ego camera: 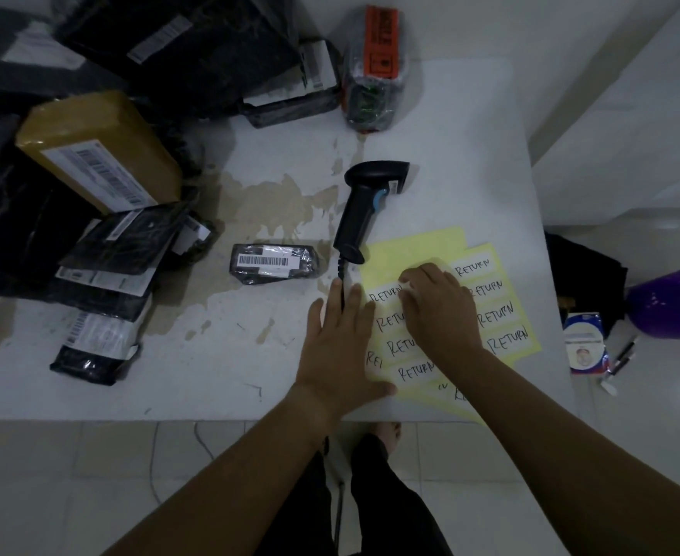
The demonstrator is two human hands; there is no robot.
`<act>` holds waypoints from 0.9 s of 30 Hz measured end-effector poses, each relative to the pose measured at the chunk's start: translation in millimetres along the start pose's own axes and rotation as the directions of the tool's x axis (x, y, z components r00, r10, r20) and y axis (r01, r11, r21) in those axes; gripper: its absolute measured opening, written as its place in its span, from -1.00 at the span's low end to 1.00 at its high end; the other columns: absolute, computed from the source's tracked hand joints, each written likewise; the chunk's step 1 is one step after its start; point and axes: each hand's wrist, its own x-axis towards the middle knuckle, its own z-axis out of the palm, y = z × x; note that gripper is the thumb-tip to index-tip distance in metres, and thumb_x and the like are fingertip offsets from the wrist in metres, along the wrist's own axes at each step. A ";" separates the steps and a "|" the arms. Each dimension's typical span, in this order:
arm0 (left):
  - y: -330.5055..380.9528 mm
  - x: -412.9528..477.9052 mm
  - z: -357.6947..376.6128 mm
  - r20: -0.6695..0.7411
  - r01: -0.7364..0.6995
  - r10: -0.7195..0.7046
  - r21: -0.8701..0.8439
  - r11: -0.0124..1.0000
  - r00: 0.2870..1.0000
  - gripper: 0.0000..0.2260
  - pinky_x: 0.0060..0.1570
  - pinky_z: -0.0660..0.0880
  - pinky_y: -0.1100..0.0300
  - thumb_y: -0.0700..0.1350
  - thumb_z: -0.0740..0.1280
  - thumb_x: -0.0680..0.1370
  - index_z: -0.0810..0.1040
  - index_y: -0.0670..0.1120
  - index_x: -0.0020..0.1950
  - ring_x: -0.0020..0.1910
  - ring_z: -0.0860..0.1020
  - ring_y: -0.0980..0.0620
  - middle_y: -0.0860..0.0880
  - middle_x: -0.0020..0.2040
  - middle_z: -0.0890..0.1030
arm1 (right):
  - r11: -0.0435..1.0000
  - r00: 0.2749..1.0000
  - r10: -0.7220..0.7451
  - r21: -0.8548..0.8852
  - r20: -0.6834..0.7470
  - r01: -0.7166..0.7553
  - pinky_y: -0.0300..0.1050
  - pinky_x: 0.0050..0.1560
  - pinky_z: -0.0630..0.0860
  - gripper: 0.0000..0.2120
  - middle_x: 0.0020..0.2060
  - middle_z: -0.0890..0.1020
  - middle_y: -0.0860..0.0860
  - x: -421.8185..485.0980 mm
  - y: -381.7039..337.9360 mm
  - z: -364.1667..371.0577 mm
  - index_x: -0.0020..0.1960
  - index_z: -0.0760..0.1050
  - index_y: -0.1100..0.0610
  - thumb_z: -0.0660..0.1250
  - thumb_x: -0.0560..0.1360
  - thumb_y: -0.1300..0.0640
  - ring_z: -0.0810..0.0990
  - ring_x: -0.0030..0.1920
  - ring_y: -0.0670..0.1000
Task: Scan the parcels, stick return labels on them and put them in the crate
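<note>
Forearms (250, 475): bare, reaching from the near edge over the table towards the barcode scanner.
Left hand (336, 347): flat, fingers straight, palm down on the table and the near-left edge of the label sheets, just nearer than the scanner's butt.
Right hand (438, 311): fingers curled, tips pinching a white return label (430, 267) at the top of a sheet, just nearer-right of the scanner's butt.
Barcode scanner (364, 206): matt black plastic, pistol-shaped, blue trigger, lying on its side; its thin cable (340, 270) runs from the butt under the left hand.
Label sheets (422, 242): overlapping pale yellow backing paper with rows of white rounded rectangles, each handwritten RETURN, touching the scanner's butt.
Small parcel (276, 263): oblong, glossy black crinkled wrap, white barcode strip on top, just left of the scanner's butt.
Brown parcel (101, 154): boxy, shiny brown tape, white shipping label, well left of the scanner.
Black mailers (129, 242): slack glossy plastic bags with white labels, piled left of and beyond the scanner.
Bubble-wrapped parcel (374, 70): upright block with an orange sticker, beyond the scanner.
Table (210, 355): white painted top, scuffed, with tan patches where the coating has flaked, left of the scanner.
Floor (89, 475): pale glossy square tiles.
Purple basket (675, 302): perforated plastic, on the floor far right of the scanner.
Blue-and-white box (585, 343): small carton on the floor beside a marker (623, 357), right of the scanner.
</note>
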 end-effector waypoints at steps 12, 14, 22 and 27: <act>-0.9 1.8 -3.3 0.034 0.024 -0.023 -0.027 0.999 0.999 0.19 0.47 -0.37 -0.14 0.56 0.30 0.32 -0.09 -0.16 0.64 0.58 -0.38 -0.17 -0.11 0.65 -0.26 | 0.988 0.986 0.153 0.045 -0.069 -0.150 -0.07 -0.23 0.44 -0.95 -0.16 0.55 -0.09 8.9 -11.0 0.6 -0.10 0.49 0.00 0.29 0.54 0.07 0.53 -0.19 0.04; -1.4 1.7 -2.6 0.034 0.023 -0.021 -0.043 0.999 0.999 0.19 0.46 -0.41 -0.12 0.55 0.31 0.32 -0.10 -0.16 0.64 0.58 -0.39 -0.16 -0.11 0.65 -0.27 | 0.989 0.985 0.147 0.013 -0.088 -0.147 -0.07 -0.24 0.42 -0.92 -0.18 0.55 -0.06 10.3 -11.7 2.6 -0.12 0.50 0.04 0.28 0.55 0.09 0.52 -0.23 0.06; -1.7 0.4 -3.8 0.029 0.017 -0.016 -0.032 0.999 0.999 0.18 0.43 -0.47 -0.10 0.55 0.29 0.34 -0.12 -0.16 0.65 0.57 -0.43 -0.17 -0.11 0.64 -0.30 | 0.948 1.000 -0.012 -0.317 -0.011 0.008 0.03 -0.23 0.43 -0.86 -0.10 0.53 0.11 11.5 -9.6 10.4 0.05 0.46 0.21 0.32 0.50 0.27 0.52 -0.19 0.13; -1.9 0.2 -3.9 0.029 0.020 -0.020 -0.032 0.999 0.999 0.18 0.41 -0.49 -0.08 0.55 0.29 0.34 -0.12 -0.15 0.64 0.57 -0.42 -0.17 -0.10 0.64 -0.29 | 0.993 0.999 -0.048 -0.105 -0.014 0.047 0.03 -0.21 0.47 -0.92 -0.09 0.51 0.05 8.1 -4.0 0.4 0.06 0.38 0.14 0.15 0.62 0.15 0.49 -0.20 0.10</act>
